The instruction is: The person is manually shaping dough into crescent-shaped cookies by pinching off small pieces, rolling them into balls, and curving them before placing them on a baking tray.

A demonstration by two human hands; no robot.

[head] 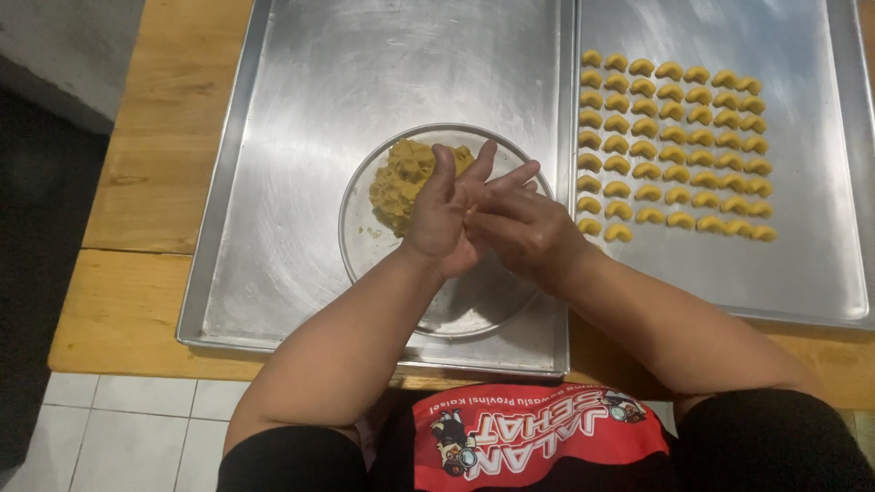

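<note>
- My left hand (444, 214) and right hand (521, 226) press together, fingers loosely extended, seemingly pinching a dough bit between palms.
- Yellow dough lump (406, 178) sits in the round metal plate (365, 237) beneath.
- Crescent-shaped yellow cookies (674, 146) line the right steel tray (820, 273).

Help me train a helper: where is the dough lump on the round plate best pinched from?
Probably the lump's upper-left edge, coming from the far left: it sits piled at the plate's left side, while both hands cover its right.
</note>
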